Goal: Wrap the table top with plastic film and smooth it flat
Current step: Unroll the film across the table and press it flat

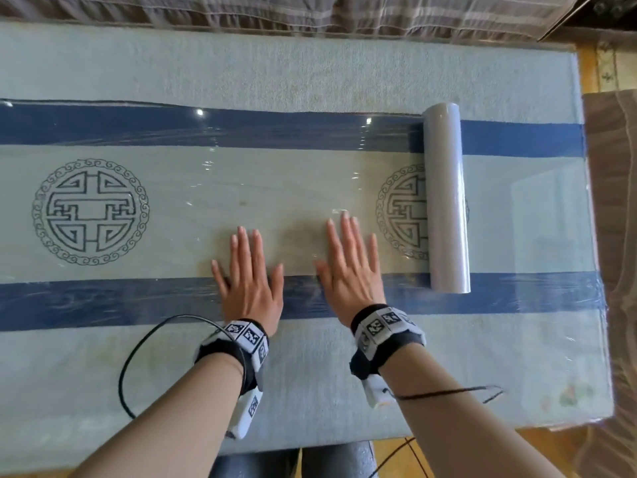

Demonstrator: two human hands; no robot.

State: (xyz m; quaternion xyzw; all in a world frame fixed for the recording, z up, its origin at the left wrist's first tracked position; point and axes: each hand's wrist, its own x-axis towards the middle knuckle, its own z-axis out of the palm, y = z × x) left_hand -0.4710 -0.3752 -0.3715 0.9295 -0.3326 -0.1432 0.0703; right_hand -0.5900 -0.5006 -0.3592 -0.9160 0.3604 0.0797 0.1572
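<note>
A table top (310, 70) is covered by a pale blue cloth with two dark blue stripes and round emblems. A strip of clear plastic film (275, 174) lies across its middle, from the left edge to a grey roll (446, 198) lying on the right side. My left hand (250, 281) and my right hand (355, 267) rest flat on the film side by side, palms down, fingers spread, a little left of the roll. Neither hand holds anything. Film also shows wrinkled over the table's right end (599, 305).
A round emblem (91, 212) sits at the left; a second one is half hidden under the roll. A striped brown fabric seat (344, 12) runs along the far edge, and another brown cushion (617, 201) lies past the right end. Cables hang from my wrist bands.
</note>
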